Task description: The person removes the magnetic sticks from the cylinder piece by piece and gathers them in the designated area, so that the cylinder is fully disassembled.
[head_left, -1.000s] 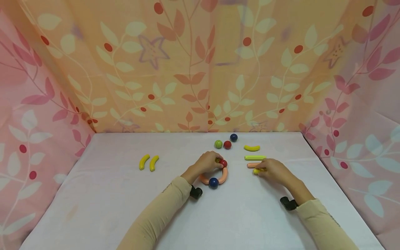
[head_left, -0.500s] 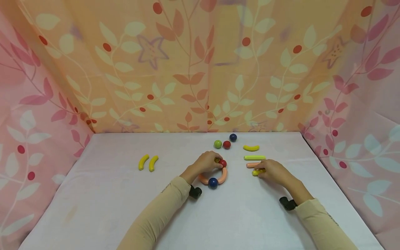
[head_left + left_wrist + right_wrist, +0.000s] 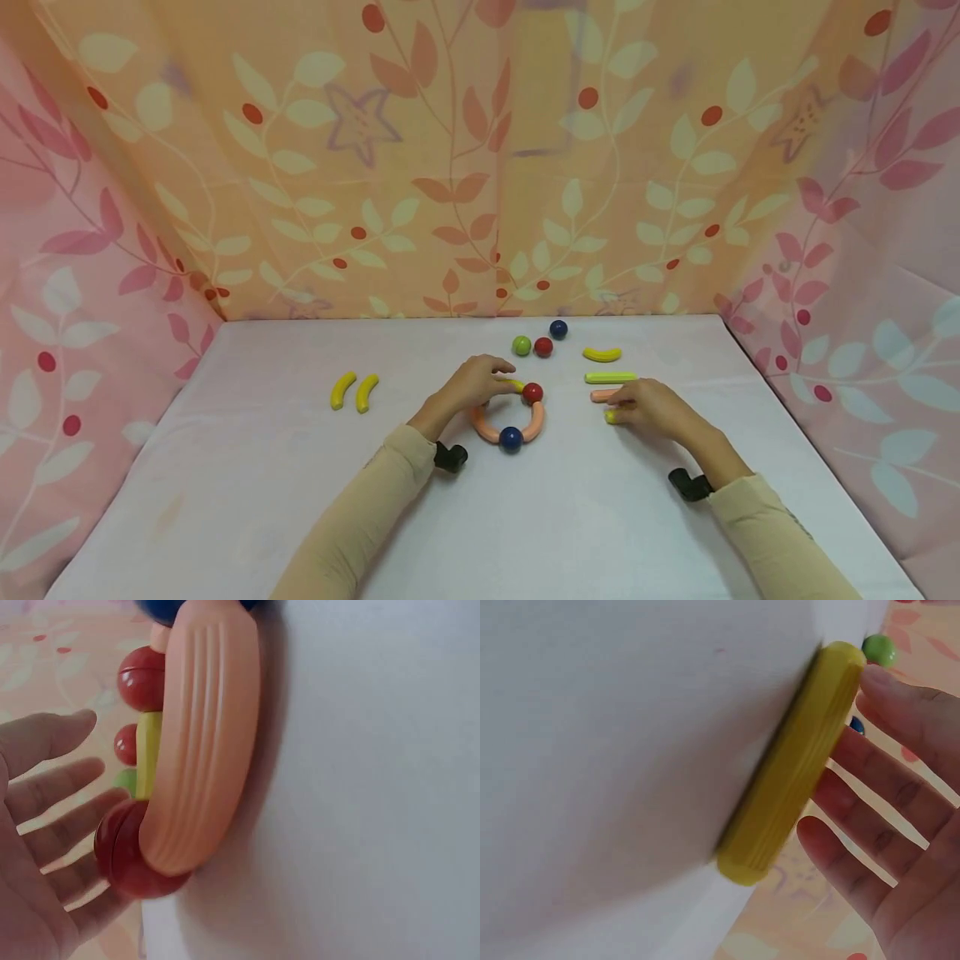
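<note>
My left hand (image 3: 472,382) is beside the far left of a ring of toy rods and balls, fingers spread. The ring has two orange curved rods (image 3: 206,742), a blue ball (image 3: 511,439) at the near side and a red ball (image 3: 532,392) at the far right. A second red ball (image 3: 127,851), hidden by the hand in the head view, sits at the left rod's end. A yellow rod (image 3: 148,754) spans the two red balls. My right hand (image 3: 654,408) has its fingertips along another yellow rod (image 3: 791,769) on the table, thumb at one end.
Green (image 3: 522,345), red (image 3: 543,347) and dark blue (image 3: 558,329) balls lie behind the ring. Right of it are a yellow curved rod (image 3: 602,355), a yellow-green straight rod (image 3: 610,378) and an orange rod (image 3: 602,396). Two yellow curved rods (image 3: 343,390) lie at left.
My left hand has let go of the ring's yellow rod and moved left, fingers opening. My right hand has barely moved, and its fingers now cover more of the yellow rod in the head view.
</note>
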### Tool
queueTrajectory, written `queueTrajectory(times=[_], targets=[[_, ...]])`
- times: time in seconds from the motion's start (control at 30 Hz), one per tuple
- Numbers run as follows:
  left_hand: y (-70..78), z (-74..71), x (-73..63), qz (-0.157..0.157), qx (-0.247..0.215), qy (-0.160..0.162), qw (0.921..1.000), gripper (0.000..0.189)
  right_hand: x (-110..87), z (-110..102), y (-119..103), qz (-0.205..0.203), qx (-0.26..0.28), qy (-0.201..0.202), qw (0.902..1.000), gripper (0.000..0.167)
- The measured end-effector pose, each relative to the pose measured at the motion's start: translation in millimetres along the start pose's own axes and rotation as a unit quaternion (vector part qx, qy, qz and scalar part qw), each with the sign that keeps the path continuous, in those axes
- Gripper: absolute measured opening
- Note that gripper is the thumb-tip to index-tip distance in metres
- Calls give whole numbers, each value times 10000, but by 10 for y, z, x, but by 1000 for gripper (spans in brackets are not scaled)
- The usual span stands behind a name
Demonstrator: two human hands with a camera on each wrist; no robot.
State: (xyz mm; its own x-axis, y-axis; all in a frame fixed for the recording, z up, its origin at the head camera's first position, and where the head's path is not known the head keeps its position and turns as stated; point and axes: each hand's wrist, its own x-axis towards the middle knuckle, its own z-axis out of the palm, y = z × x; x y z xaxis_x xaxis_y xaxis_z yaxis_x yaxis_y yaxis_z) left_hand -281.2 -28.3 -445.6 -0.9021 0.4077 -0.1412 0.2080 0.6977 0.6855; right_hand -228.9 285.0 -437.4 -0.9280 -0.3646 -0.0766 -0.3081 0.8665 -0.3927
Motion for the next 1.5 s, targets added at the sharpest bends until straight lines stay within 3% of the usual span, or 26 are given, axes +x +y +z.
queueTrajectory(times=[0.33, 0.47, 0.7, 1.03, 1.3, 1.5], targets=[[-141, -53, -210, -420, -99, 610, 9972, 37, 137, -112, -122, 34, 500, -127, 9987, 27], [-184, -29, -269, -635, -149, 713, 9953, 37, 227, -129, -185, -150, 467, -34, 9988, 28], [-220, 13, -310, -872, -234, 866, 9921, 36, 418, -141, -372, -100, 994, -161, 9949, 32], [-205, 28, -333, -938, -243, 967, 9906, 34, 792, -93, -711, -615, 773, -195, 9949, 32], [-200, 31, -323, -921, -228, 974, 9907, 34, 1062, 11, -948, -561, 782, -468, 9943, 31], [-197, 23, -329, -867, -299, 955, 9912, 34, 1204, 143, -1103, -517, 405, -841, 9943, 29]])
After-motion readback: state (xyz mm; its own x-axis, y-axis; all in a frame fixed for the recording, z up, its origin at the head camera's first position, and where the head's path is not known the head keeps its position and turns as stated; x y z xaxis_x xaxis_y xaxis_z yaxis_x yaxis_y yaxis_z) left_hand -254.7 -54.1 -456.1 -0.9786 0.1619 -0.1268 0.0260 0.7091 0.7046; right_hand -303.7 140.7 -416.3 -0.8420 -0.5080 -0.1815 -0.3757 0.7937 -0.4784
